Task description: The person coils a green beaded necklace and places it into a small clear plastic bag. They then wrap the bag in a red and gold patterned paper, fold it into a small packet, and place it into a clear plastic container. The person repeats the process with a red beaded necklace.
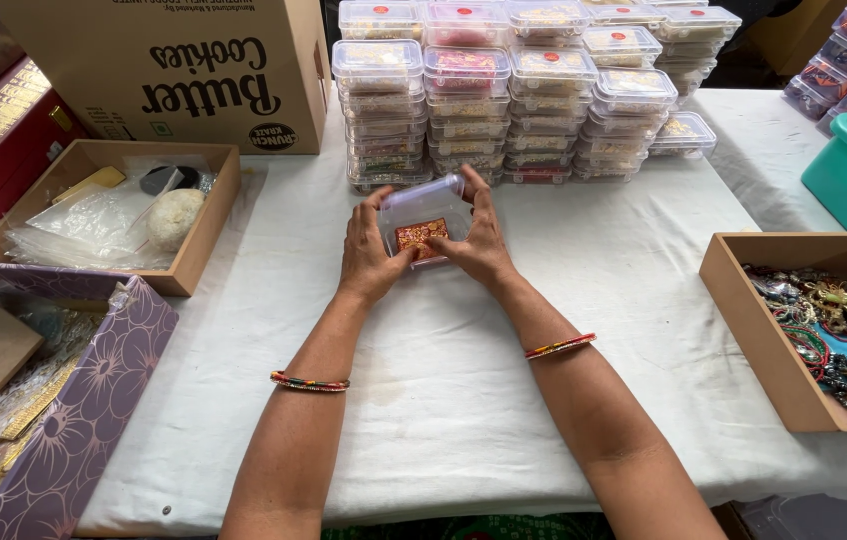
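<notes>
Hands meet mid-table: left hand (369, 255) and right hand (479, 240) have fingers clamped on a small clear plastic box (426, 212) holding an orange-red item, just before stacked boxes (504, 95) on the white table (444, 380).

Soft, even daylight lit the scene brightly. The white cloth (504, 330) looked nearly washed out, shadows under the arms stayed faint, and the stacked lids (514, 70) caught small glints. Focus was sharp; edges bowed slightly.

two hands (369, 262), two bangles (310, 382), perhaps three trays (206, 225)
</notes>
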